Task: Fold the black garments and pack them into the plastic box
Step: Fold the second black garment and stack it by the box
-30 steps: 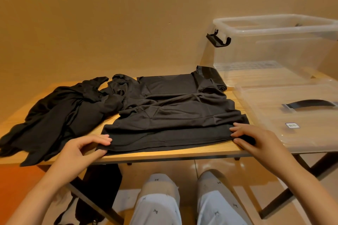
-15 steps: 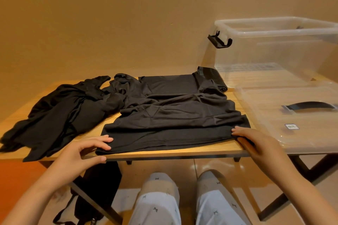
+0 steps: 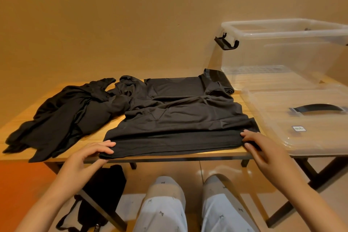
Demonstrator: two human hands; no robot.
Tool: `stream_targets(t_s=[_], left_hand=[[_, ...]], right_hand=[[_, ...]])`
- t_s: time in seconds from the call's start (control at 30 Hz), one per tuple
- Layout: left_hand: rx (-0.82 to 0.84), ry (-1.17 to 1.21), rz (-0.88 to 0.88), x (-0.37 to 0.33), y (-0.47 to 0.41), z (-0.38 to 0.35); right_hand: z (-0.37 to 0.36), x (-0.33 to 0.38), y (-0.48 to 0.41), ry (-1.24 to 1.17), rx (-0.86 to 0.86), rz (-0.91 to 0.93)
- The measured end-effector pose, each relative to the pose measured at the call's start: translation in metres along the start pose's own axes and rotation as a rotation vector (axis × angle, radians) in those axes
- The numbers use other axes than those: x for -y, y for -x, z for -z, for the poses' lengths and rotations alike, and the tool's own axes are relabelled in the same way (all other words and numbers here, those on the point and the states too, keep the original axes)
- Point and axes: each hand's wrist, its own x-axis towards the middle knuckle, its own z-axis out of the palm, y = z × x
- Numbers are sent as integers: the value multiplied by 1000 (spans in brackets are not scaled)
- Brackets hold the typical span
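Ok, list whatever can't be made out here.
Head view:
- Box: right end cut off by the frame edge.
- Label on the lid: too small to read.
- Heap: folds hide how many garments it holds.
- Shirt: near corners covered by the left hand and right hand.
- Bag: partly behind the left forearm.

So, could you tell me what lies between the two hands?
In the head view, the near hem of the shirt spans the stretch from the left hand to the right hand, lying on the table; each hand pinches one corner.
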Motion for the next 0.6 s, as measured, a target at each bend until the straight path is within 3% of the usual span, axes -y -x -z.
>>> stream_targets(t_s=[0.27,0.47,0.6], left_hand=[[-87,110,45,-4,2,2],[-99,60,43,-7,-4,8],[-108,47,77,-21,-23,19]], right_hand=[[2,-14,13,71,-31,111],[15,-20,9,-17,45,58],[42,-1,-22,63,84,70]])
